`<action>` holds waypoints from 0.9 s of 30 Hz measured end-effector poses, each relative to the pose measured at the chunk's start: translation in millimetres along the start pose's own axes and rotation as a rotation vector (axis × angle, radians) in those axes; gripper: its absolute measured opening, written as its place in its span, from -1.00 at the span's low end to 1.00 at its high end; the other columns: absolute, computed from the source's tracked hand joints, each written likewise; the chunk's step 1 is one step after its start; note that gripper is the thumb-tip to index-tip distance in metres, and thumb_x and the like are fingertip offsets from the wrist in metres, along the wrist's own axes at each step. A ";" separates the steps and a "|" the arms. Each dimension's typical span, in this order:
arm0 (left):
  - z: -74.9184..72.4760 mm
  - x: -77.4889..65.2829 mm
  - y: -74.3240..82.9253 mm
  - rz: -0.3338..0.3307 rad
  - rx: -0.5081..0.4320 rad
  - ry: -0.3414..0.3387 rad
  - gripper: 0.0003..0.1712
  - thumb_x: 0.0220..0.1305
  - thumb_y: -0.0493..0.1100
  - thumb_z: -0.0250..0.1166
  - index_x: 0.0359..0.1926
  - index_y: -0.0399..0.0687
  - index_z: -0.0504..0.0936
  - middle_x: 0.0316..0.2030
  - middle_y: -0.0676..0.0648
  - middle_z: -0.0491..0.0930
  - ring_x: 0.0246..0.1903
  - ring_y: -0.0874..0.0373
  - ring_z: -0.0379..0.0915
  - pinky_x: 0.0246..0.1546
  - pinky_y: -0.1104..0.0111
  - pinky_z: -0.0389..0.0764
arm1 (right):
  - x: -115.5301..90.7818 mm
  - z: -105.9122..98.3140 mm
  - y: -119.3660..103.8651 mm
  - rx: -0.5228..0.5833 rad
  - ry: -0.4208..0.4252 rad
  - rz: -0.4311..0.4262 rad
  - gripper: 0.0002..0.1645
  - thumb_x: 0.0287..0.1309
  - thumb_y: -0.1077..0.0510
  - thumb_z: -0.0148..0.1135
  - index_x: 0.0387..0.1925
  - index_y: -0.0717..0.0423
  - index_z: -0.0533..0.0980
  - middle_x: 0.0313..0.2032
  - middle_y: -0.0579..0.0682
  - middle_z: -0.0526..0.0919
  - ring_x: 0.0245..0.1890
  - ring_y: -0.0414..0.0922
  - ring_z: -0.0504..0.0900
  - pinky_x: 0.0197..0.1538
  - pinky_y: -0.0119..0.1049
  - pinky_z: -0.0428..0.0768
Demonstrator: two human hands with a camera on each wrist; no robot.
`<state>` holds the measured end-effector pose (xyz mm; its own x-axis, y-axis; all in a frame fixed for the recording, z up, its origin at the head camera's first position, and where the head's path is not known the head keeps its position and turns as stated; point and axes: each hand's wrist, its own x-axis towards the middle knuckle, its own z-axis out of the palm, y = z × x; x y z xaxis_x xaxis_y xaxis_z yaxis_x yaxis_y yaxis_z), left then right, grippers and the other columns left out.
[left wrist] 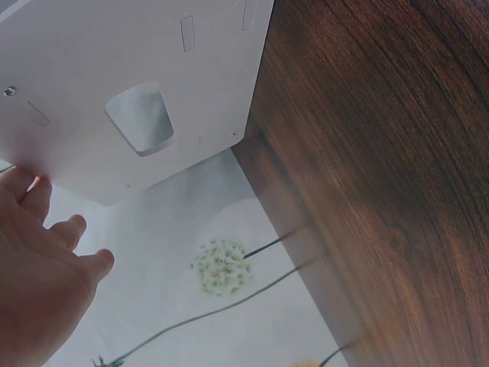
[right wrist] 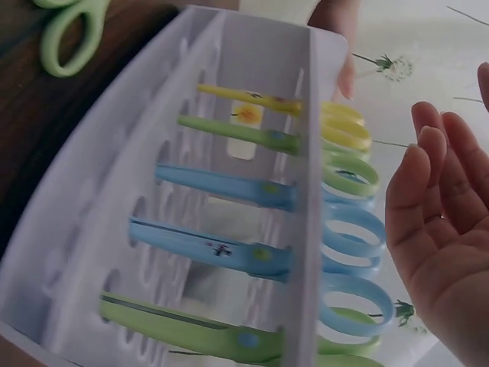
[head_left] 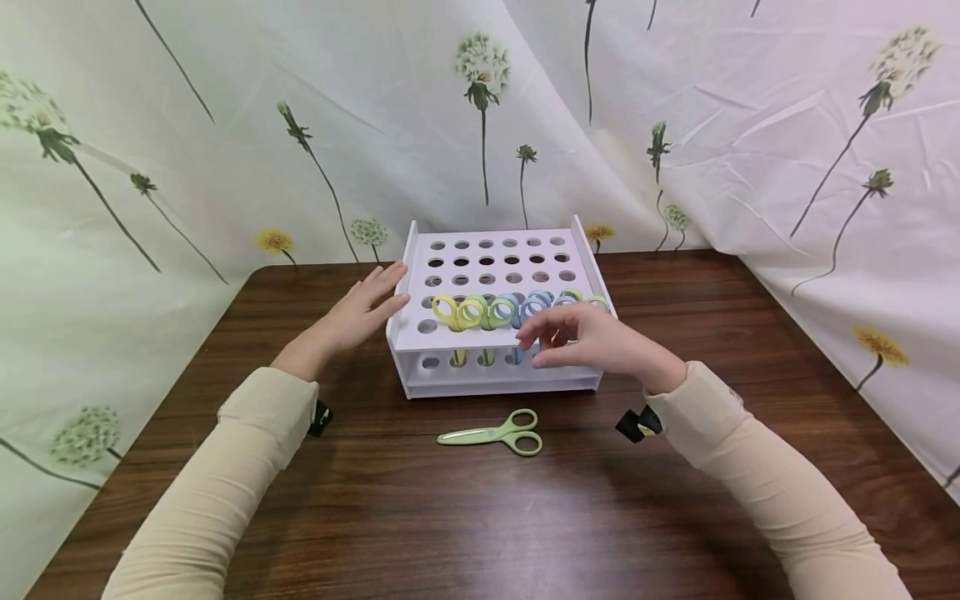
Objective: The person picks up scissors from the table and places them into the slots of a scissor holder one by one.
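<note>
A white rack (head_left: 465,388) with rows of round holes stands on the table. Along its front row, several scissors hang blades down: yellow scissors (right wrist: 248,99), green scissors (right wrist: 237,134), blue scissors (right wrist: 229,187) and more, their handle loops above the top board. The fingers of my left hand (head_left: 360,310) lie straight against the rack's left side panel (left wrist: 69,69). My right hand (head_left: 592,337) is beside the handles at the rack's front right, fingers loosely bent and holding nothing. Green scissors (head_left: 495,433) lie closed on the table before the rack, loops to the right.
The brown wooden table (head_left: 360,517) reaches back to a white cloth (head_left: 390,108) printed with dandelions, which hangs behind and at both sides. Most holes in the rack's back rows hold nothing. A dark strap (head_left: 639,423) shows under the right wrist.
</note>
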<state>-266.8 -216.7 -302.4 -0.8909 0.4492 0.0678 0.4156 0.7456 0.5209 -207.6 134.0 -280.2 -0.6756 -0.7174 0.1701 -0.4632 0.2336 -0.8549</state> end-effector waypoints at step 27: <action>-0.7 -1.1 2.0 -0.009 0.003 -0.006 -0.27 0.40 0.18 -0.16 0.44 0.00 -0.09 0.42 -0.02 -0.18 0.37 0.00 -0.44 0.28 0.03 -0.36 | -16.7 36.0 40.9 0.034 -0.119 0.070 -0.74 0.03 0.21 0.34 -0.17 0.12 0.59 -0.26 0.09 0.64 -0.33 -0.13 0.53 -0.24 -0.24 0.51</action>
<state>-265.2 -216.0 -300.8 -0.8933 0.4458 0.0577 0.4084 0.7512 0.5186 -194.5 131.8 -335.7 -0.6315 -0.7736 0.0517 -0.3963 0.2648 -0.8791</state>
